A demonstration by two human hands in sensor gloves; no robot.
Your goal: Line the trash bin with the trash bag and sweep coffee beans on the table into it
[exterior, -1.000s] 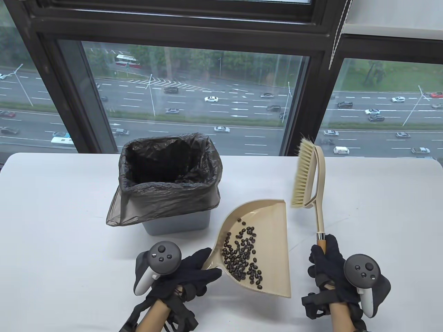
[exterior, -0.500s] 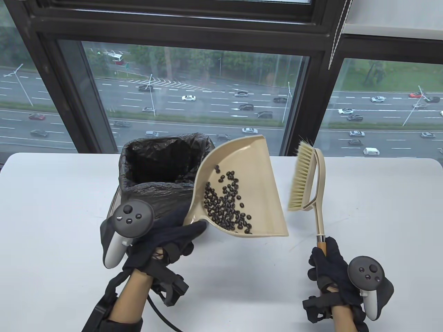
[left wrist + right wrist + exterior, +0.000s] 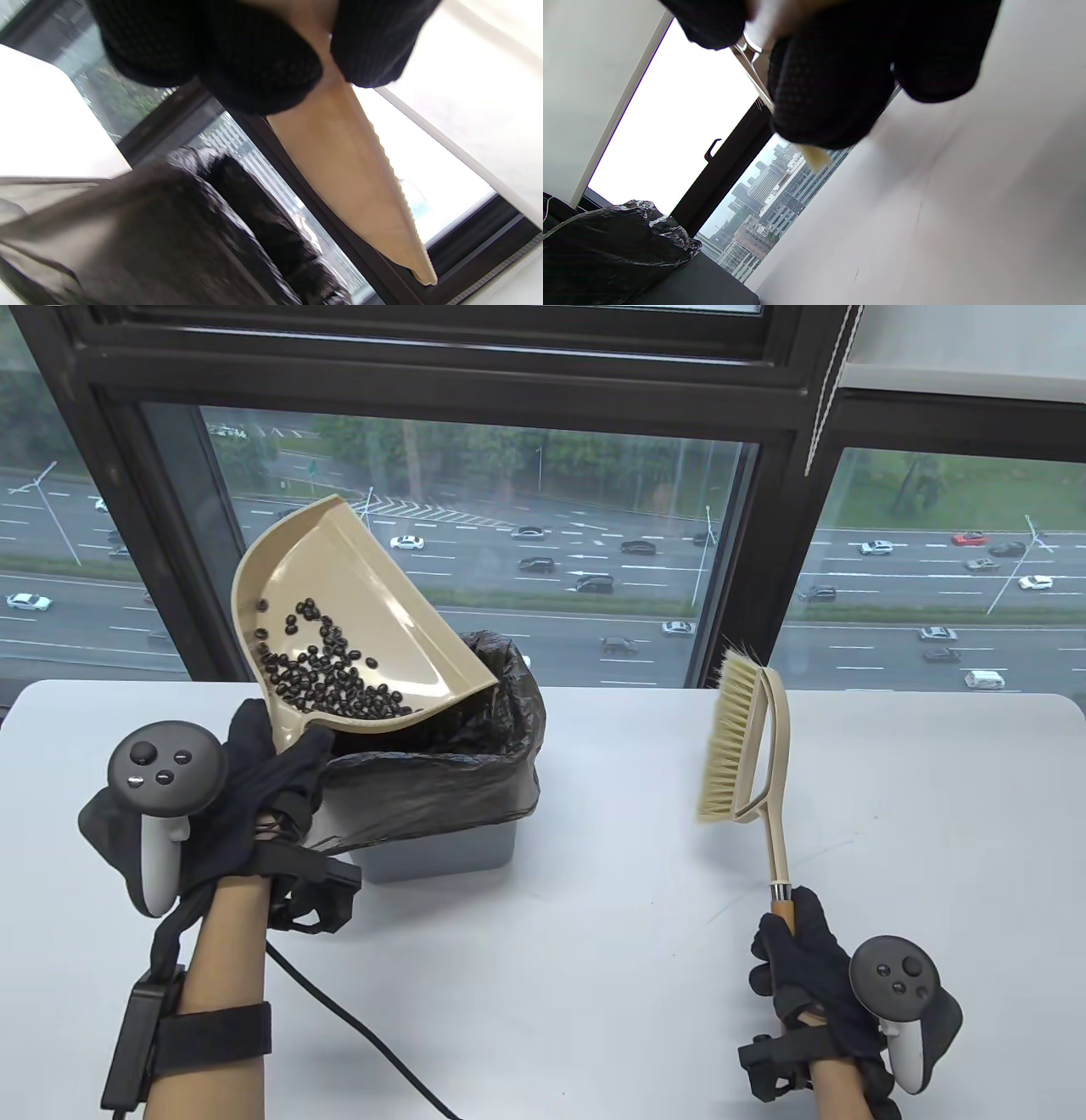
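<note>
My left hand [image 3: 263, 780] grips the handle of a beige dustpan [image 3: 373, 602] and holds it tilted above the bin. Coffee beans [image 3: 327, 674] are heaped at the pan's lower edge. The grey trash bin [image 3: 450, 848] is lined with a black trash bag [image 3: 441, 789]; the pan hides much of its mouth. In the left wrist view the dustpan [image 3: 352, 169] slants over the bag [image 3: 169, 237]. My right hand [image 3: 802, 959] holds the wooden handle of a beige brush [image 3: 742, 738], bristles to the left, raised over the table's right side. In the right wrist view the fingers [image 3: 831, 84] wrap the handle.
The white table [image 3: 636, 950] runs to a dark-framed window [image 3: 764, 475] along its far edge. A black cable [image 3: 356, 1027] trails from my left wrist across the near table. The bin [image 3: 700, 279] and bag [image 3: 606, 250] also show in the right wrist view.
My left hand has lifted the dustpan with the beans off the table, swung it left and tipped it over the bin. The brush has drifted slightly left in my right hand.
</note>
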